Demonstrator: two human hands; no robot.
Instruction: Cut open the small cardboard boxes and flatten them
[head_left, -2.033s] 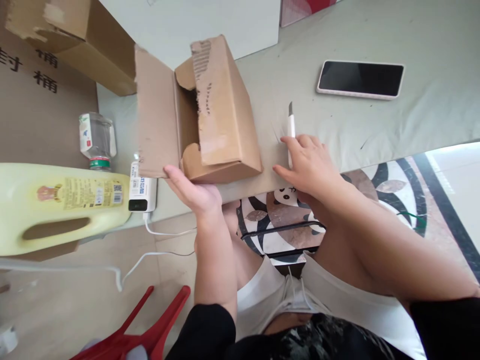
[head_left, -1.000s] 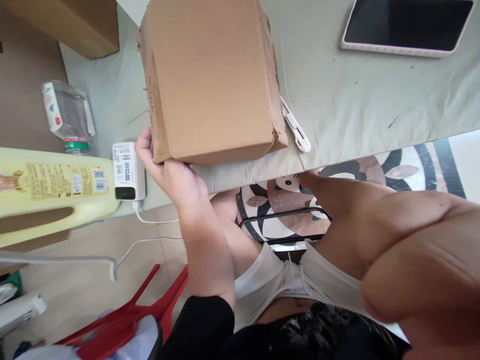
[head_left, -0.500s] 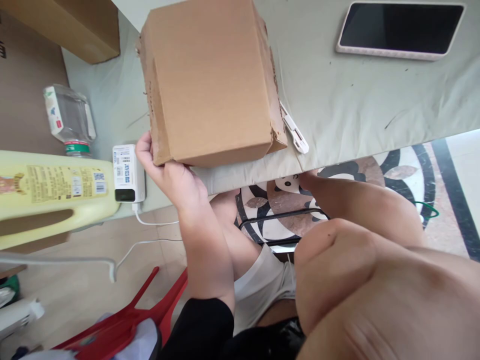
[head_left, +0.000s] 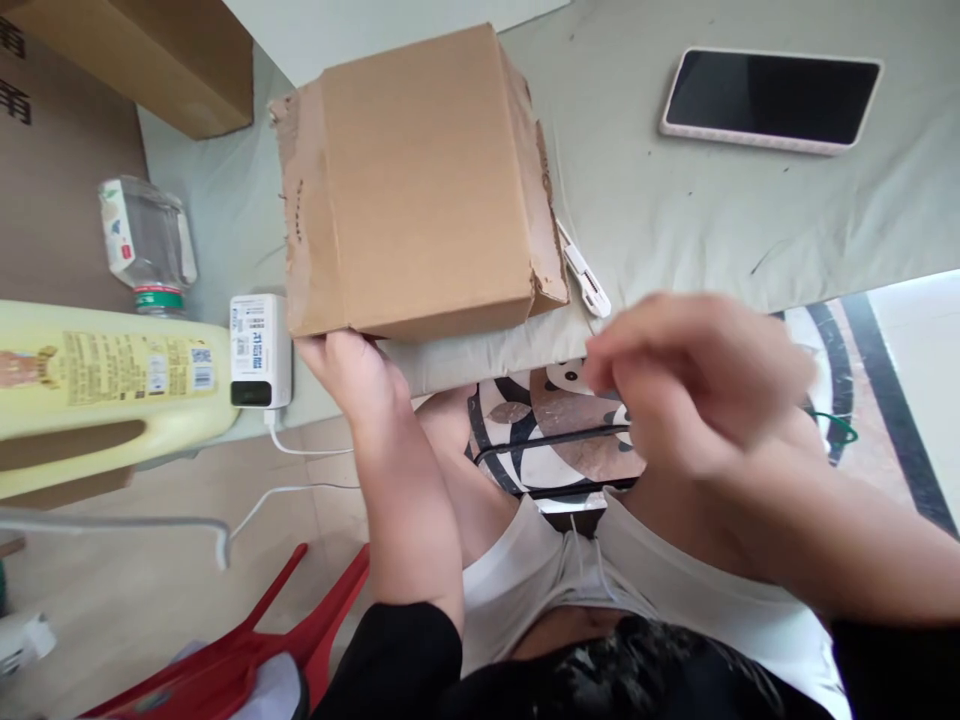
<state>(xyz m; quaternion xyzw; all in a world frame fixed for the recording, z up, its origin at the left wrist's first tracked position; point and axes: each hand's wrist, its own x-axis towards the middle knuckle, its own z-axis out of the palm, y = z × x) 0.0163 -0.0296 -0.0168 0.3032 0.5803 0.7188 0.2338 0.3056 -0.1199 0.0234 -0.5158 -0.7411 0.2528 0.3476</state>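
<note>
Cardboard box (head_left: pixel 427 190) over desk (head_left: pixel 675 230), left hand (head_left: pixel 361 378) under its near-left edge, fingers hidden, grip unclear; blurred right hand (head_left: pixel 697 385) is right of it, grip also unreadable, white utility knife (head_left: pixel 586 278) just beside its right side.

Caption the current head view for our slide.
Left hand touching a cardboard box with a white cutter beside it; right hand blurred.

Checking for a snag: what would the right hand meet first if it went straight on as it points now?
Likely the white cutter, lying beside the cardboard box, whose near right corner comes just beyond. The right hand is blurred and its height unclear, so it might pass over the cutter.
</note>
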